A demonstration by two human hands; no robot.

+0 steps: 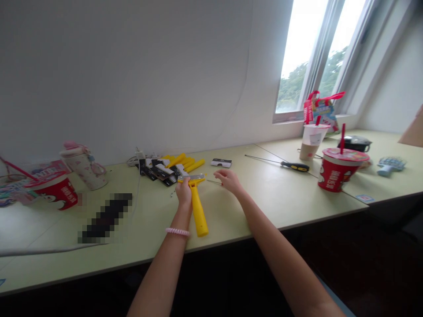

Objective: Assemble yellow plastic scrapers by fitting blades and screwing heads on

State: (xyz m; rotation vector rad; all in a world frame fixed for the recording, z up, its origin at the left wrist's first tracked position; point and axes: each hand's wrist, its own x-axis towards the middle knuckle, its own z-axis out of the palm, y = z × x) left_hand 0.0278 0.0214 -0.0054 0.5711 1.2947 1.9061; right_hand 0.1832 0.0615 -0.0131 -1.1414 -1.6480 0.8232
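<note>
Pale green worktop runs under a grey wall and a window. My left hand is closed around the neck of the yellow scraper, which lies flat with its handle pointing toward me. My right hand hovers half open just beside the blade end, fingertips near a thin metal piece I cannot make out. I judge a firm left grip should pin the scraper while the right fingers stay off the blade edge. Behind lie spare yellow handles, black cards and a screwdriver.
</note>
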